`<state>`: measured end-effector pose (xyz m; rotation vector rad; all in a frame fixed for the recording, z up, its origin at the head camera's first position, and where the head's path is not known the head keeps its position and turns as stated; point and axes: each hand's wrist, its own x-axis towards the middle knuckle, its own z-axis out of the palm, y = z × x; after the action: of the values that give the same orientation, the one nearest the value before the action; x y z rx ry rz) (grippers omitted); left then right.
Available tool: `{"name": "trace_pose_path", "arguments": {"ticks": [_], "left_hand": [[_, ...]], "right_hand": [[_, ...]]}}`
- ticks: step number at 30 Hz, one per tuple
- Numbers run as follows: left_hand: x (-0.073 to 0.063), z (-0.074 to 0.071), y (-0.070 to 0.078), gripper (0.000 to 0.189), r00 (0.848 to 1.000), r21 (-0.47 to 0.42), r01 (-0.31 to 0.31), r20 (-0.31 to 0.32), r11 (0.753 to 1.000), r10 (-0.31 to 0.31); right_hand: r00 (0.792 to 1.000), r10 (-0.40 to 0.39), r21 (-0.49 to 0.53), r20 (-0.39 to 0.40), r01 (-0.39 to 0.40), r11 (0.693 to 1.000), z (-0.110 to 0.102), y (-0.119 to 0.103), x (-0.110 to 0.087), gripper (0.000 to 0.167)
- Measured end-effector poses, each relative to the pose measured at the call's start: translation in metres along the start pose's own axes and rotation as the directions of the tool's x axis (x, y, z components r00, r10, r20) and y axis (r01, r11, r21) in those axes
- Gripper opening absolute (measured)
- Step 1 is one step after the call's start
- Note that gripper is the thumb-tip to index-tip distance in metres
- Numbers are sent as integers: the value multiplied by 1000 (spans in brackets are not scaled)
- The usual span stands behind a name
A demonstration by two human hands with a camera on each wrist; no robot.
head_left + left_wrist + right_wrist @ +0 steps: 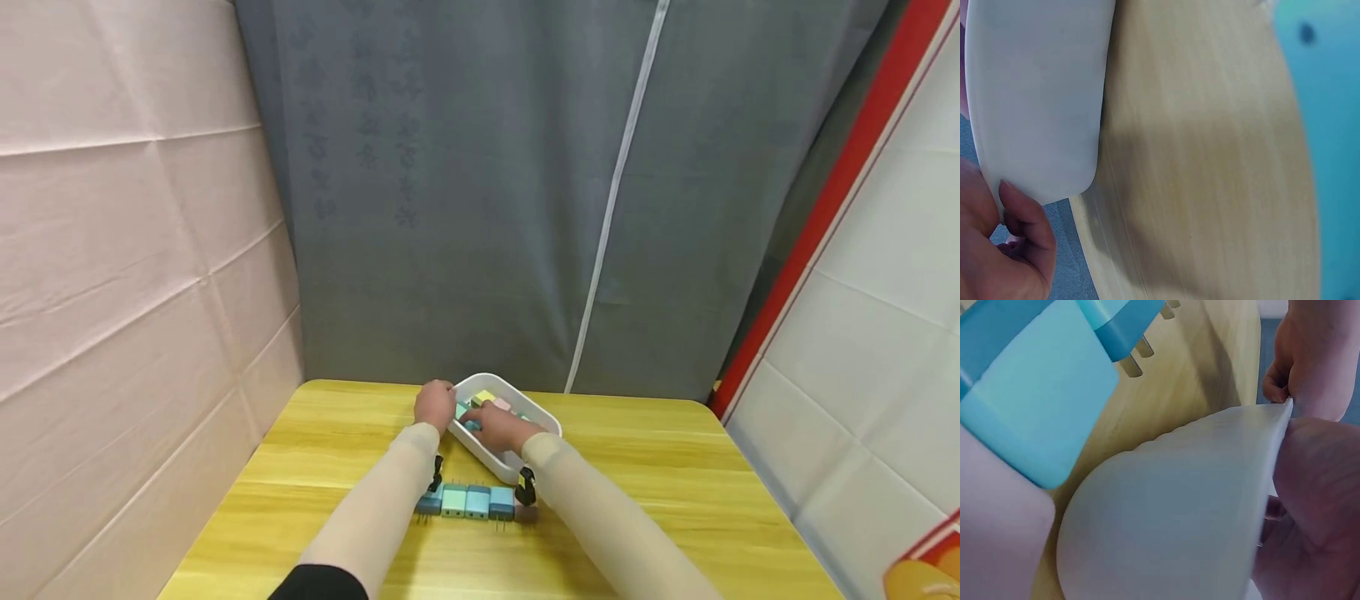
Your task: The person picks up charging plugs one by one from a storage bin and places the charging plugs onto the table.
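Observation:
A white plastic bin point(552, 423) holds several small pastel charger plugs, yellow, pink and blue-green. My left hand point(435, 406) grips its far left rim; in the left wrist view the thumb and curled fingers of that hand point(1004, 250) pinch the corner of the bin point(1041, 94). Inside the bin is my right hand point(502, 427), its fingertips at a blue-green plug point(472, 425). Seen from the right wrist, the bin wall point(1160, 519) hides most of the right hand's fingers, and I cannot tell whether they hold a plug.
In front of the bin a row of plugs lies across the wooden table point(637, 467): blue ones point(477, 502), a green one point(453, 501) and a pink one point(526, 513) at the right end. Metal prongs stick out from them. A grey curtain point(465, 208) hangs behind the table.

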<state>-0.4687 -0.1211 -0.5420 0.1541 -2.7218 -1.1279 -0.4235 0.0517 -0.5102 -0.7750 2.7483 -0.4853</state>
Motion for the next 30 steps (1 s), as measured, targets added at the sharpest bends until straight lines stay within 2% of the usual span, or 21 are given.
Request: {"name": "trace_pose_path", "arguments": {"ticks": [5,13,18,25,30], "left_hand": [[2,2,-1,23,1000,8,-11,-16,1000,11],[2,3,-2,22,1000,-8,1,-12,1000,-1],[1,3,-2,22,1000,-1,-2,-9,1000,2],[4,6,-6,23,1000,5,-13,-11,1000,13],[3,5,-5,24,1000,-12,-5,-10,1000,5]], "right_hand": [[999,-25,-12,-39,25,1000,3,5,1,30],[990,-75,-143,-116,58,988,11,5,-1,25],[984,-83,-154,-158,59,986,14,4,-3,24],[982,-89,-207,-166,53,977,16,9,-1,30],[984,-96,-206,-153,63,977,14,8,-3,30]]}}
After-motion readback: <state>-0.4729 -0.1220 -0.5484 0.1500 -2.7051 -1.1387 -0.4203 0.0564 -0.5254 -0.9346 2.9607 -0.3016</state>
